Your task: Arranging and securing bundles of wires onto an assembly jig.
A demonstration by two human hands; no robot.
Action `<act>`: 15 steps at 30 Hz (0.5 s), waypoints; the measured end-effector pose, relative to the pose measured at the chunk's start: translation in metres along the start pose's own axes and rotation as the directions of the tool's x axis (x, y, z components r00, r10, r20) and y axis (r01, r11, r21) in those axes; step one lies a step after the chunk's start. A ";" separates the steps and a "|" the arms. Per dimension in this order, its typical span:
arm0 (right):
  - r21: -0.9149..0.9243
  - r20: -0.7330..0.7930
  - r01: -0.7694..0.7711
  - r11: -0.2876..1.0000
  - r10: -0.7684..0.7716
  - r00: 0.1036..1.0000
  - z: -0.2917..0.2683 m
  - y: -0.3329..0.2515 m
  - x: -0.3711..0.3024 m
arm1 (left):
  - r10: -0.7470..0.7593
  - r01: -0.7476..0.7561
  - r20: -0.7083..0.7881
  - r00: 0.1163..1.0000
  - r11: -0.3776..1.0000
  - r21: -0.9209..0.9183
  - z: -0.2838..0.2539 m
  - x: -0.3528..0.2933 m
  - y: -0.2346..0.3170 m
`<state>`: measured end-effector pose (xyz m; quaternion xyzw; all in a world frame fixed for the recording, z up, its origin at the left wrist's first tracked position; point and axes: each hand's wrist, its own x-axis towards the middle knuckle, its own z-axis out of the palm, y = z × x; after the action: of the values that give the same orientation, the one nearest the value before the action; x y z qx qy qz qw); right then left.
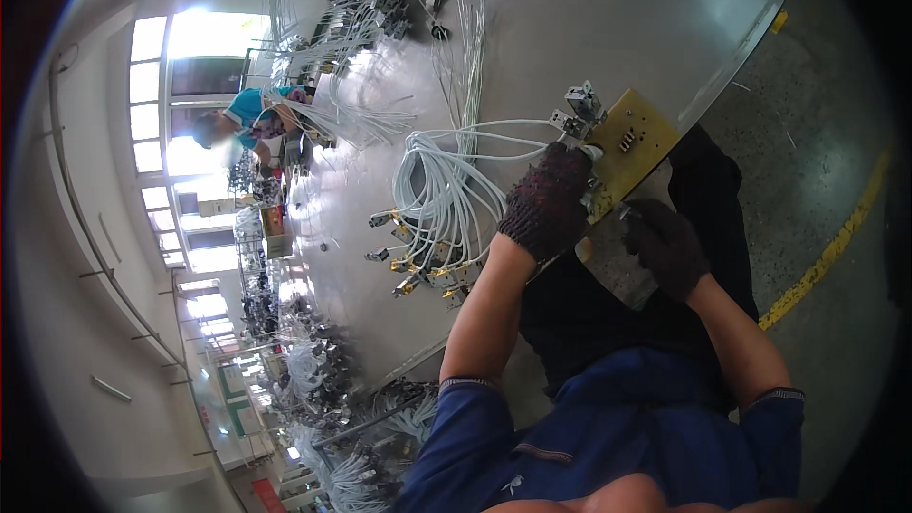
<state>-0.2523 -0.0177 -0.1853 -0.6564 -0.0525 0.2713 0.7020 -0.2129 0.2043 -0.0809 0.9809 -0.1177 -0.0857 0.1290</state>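
Note:
My left hand, in a dark knitted work glove, is closed at the near left edge of a yellow fixture plate. A white cable runs into its fingers, and a pale end piece shows at the fingertips. Just beyond them, metal lock-like brackets stand at the plate's far left corner. My right hand, gloved too, is curled near the plate's near edge, apart from it. A small shiny bit shows at its fingertips, too small to name. Small brass-coloured pins stand on the plate.
On the grey table lies a coil of white cables with metal brackets at its ends. Farther off are straight white cables, a black-handled tool and heaped parts. A co-worker in a blue shirt works at the far left.

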 end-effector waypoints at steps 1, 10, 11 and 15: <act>0.070 0.009 0.049 0.996 -0.050 0.999 0.005 -0.003 0.002 | -0.005 0.005 0.010 1.000 1.000 0.019 -0.001 0.001 0.000; -0.022 -0.087 0.158 0.987 -0.159 0.983 0.035 -0.003 0.026 | 0.014 -0.014 -0.008 1.000 1.000 -0.009 -0.002 0.005 0.002; -0.018 -0.088 0.163 0.987 -0.164 0.983 0.035 -0.004 0.026 | 0.014 -0.014 0.001 1.000 1.000 -0.007 -0.001 0.005 0.001; -0.003 -0.089 0.158 0.987 -0.158 0.983 0.035 -0.008 0.026 | 0.034 -0.034 -0.025 0.999 0.999 -0.014 0.004 0.006 -0.004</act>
<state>-0.2430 0.0248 -0.1801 -0.6602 -0.0726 0.1853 0.7243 -0.2075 0.2054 -0.0866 0.9788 -0.1321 -0.0720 0.1388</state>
